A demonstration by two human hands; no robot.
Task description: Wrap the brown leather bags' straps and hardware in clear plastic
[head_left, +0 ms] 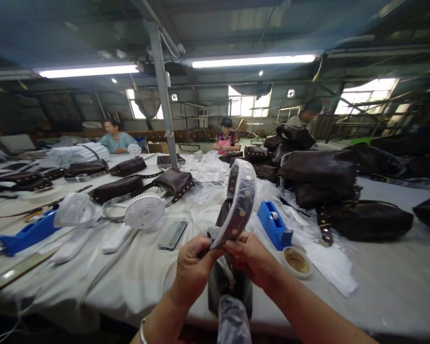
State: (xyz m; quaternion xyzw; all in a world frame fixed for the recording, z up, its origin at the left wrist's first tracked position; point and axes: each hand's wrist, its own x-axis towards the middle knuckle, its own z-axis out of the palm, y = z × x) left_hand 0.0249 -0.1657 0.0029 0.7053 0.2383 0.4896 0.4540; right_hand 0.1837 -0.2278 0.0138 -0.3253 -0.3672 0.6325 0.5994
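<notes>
A dark brown bag strap (244,203) with metal studs, wrapped in clear plastic film, stands up in a loop above both hands. My left hand (193,265) pinches its lower end between thumb and fingers. Close beside it, my right hand (251,255) grips the strap near the same spot. Below the hands lies the dark brown bag (244,291), partly hidden by them. A plastic-wrapped piece (232,320) hangs over the bag toward me.
Blue tape dispensers (274,224) (28,234) flank the work spot. A tape roll (296,262), phone (173,235) and white fans (145,211) lie on the cloth-covered table (129,282). Brown bags (318,172) are piled right. Co-workers (226,138) sit across.
</notes>
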